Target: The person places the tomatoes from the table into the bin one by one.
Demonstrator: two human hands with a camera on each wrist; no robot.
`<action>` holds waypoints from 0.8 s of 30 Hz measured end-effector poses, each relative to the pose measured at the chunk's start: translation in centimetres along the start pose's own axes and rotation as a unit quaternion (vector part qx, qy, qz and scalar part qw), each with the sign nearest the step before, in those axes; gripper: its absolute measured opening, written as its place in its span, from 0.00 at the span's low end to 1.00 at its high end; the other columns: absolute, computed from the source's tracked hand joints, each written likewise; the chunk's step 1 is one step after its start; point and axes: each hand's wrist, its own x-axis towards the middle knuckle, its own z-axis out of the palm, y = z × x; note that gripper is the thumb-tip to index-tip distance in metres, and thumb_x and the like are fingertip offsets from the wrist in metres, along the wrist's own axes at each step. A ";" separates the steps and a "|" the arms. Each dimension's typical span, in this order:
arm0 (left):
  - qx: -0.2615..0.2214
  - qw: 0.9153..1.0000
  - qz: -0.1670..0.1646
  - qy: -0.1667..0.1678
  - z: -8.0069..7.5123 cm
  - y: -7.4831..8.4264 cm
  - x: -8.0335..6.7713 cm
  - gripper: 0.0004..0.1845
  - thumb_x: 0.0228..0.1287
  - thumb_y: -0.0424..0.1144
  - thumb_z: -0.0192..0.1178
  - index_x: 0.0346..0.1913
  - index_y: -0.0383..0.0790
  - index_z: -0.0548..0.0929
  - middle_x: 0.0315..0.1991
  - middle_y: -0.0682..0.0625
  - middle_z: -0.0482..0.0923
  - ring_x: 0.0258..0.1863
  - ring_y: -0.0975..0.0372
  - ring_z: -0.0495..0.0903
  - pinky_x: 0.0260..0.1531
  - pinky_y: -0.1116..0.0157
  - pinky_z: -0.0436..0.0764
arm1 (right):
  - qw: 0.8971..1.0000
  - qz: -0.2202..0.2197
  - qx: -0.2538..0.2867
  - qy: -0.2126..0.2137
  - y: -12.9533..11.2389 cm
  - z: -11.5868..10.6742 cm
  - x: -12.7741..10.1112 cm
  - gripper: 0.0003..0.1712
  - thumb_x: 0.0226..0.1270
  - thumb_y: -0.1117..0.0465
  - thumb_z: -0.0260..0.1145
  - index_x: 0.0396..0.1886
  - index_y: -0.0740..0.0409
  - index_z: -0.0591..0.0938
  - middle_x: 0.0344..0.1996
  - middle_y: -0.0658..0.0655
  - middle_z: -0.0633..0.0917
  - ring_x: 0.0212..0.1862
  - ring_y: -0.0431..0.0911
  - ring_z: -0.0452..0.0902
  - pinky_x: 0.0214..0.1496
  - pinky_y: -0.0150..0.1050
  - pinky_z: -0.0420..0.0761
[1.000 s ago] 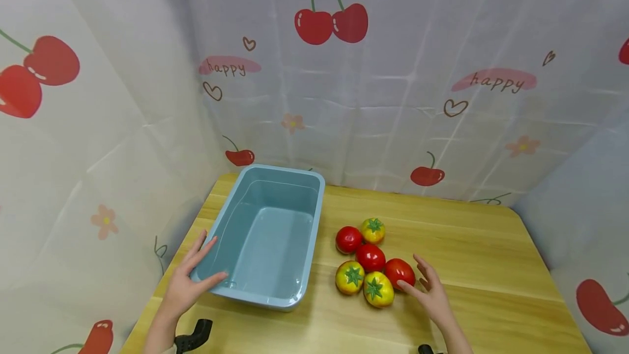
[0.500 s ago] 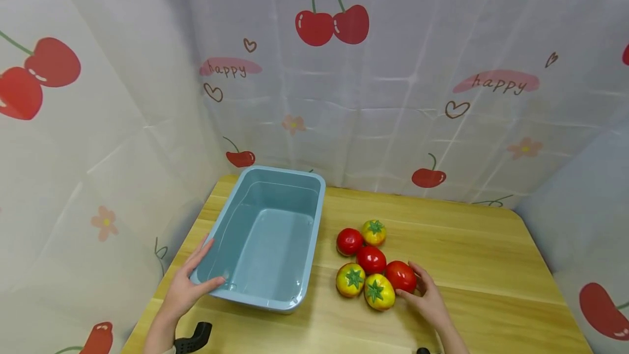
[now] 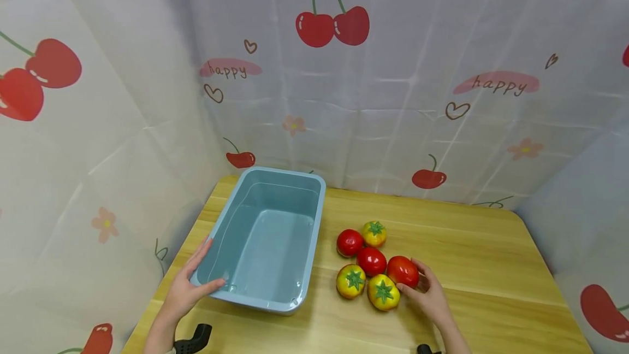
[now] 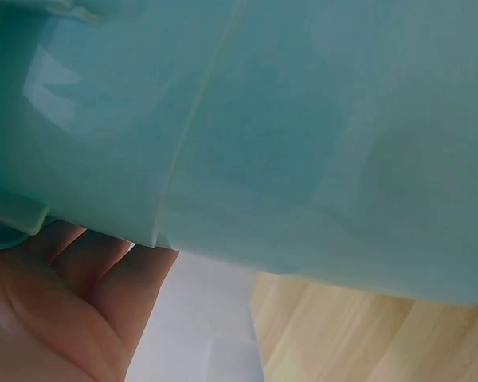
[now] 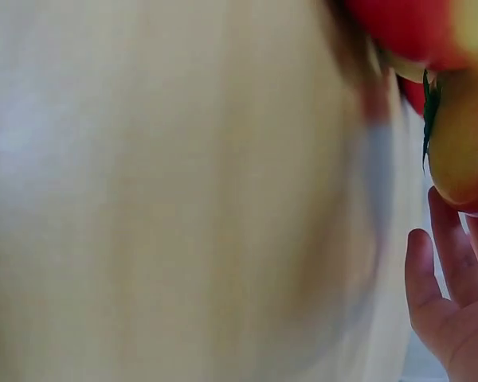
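A light blue plastic tub [image 3: 267,239] stands on the wooden table [image 3: 467,245], with nothing in it. My left hand [image 3: 194,280] rests on its near left corner, fingers straight along the outer wall and thumb at the rim. In the left wrist view the fingers [image 4: 80,294] lie under the tub [image 4: 303,143]. Right of the tub lies a cluster of several toy tomatoes, red and yellow. My right hand [image 3: 420,283] touches the right side of the nearest red tomato [image 3: 403,270], beside a yellow tomato [image 3: 383,291]. The blurred right wrist view shows relaxed fingers [image 5: 450,278] beside a yellow tomato [image 5: 462,151].
A cherry-print cloth [image 3: 373,102] walls the table at the back and both sides. Other tomatoes lie at the middle: red tomato [image 3: 371,260], yellow tomato [image 3: 350,280], red tomato [image 3: 349,242], yellow tomato [image 3: 374,233]. Bare wood stretches to the right.
My right hand has moved left and forward until it touches the red tomato, nudging the near tomatoes slightly. My left hand has stayed at the tub's corner.
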 end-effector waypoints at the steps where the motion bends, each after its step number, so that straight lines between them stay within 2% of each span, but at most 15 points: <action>1: 0.000 1.000 0.000 -0.001 0.0 0.0 0.0 0.48 0.48 0.34 0.72 0.72 0.52 0.59 0.73 0.44 0.48 0.71 0.53 0.45 0.57 0.33 0.51 | 1.000 -0.002 0.000 0.001 -0.3 -0.1 0.0 0.45 0.52 0.59 0.74 0.68 0.61 0.63 0.62 0.69 0.68 0.58 0.62 0.70 0.54 0.39 0.74; 8: -0.002 1.000 -0.004 -0.005 0.0 0.2 0.0 0.48 0.48 0.34 0.72 0.72 0.53 0.58 0.74 0.44 0.48 0.71 0.48 0.44 0.57 0.32 0.50 | 1.000 -0.016 0.014 0.006 -2.5 -0.5 0.1 0.45 0.52 0.60 0.74 0.68 0.60 0.63 0.60 0.68 0.70 0.57 0.60 0.71 0.49 0.36 0.77; 11: -0.006 1.000 -0.005 -0.007 0.0 0.4 0.0 0.48 0.49 0.34 0.72 0.72 0.53 0.58 0.74 0.44 0.47 0.71 0.47 0.43 0.57 0.32 0.50 | 0.999 -0.030 0.008 0.011 -3.3 -0.6 0.1 0.45 0.52 0.57 0.75 0.68 0.60 0.64 0.61 0.67 0.70 0.57 0.60 0.70 0.52 0.46 0.76; 14: -0.008 1.000 -0.005 -0.009 0.0 0.5 0.0 0.48 0.49 0.33 0.71 0.72 0.53 0.58 0.74 0.44 0.47 0.71 0.47 0.43 0.57 0.32 0.50 | 0.999 -0.042 0.007 0.013 -4.2 -0.6 0.2 0.45 0.52 0.55 0.74 0.68 0.59 0.63 0.61 0.66 0.70 0.58 0.60 0.70 0.56 0.57 0.72; 16: -0.012 1.000 -0.004 -0.010 0.0 0.5 0.0 0.48 0.50 0.32 0.71 0.72 0.53 0.58 0.74 0.44 0.47 0.71 0.46 0.43 0.57 0.31 0.49 | 0.999 -0.046 0.015 0.011 -5.0 -0.5 0.2 0.45 0.53 0.55 0.74 0.69 0.58 0.63 0.62 0.66 0.70 0.59 0.61 0.68 0.57 0.60 0.69; 24: -0.014 1.000 -0.011 -0.011 0.0 0.6 -0.1 0.47 0.50 0.32 0.70 0.73 0.54 0.57 0.74 0.54 0.47 0.71 0.47 0.42 0.57 0.31 0.49 | 0.998 -0.054 0.014 0.006 -7.8 -0.2 0.1 0.46 0.52 0.51 0.74 0.69 0.53 0.64 0.63 0.61 0.69 0.60 0.58 0.67 0.58 0.62 0.68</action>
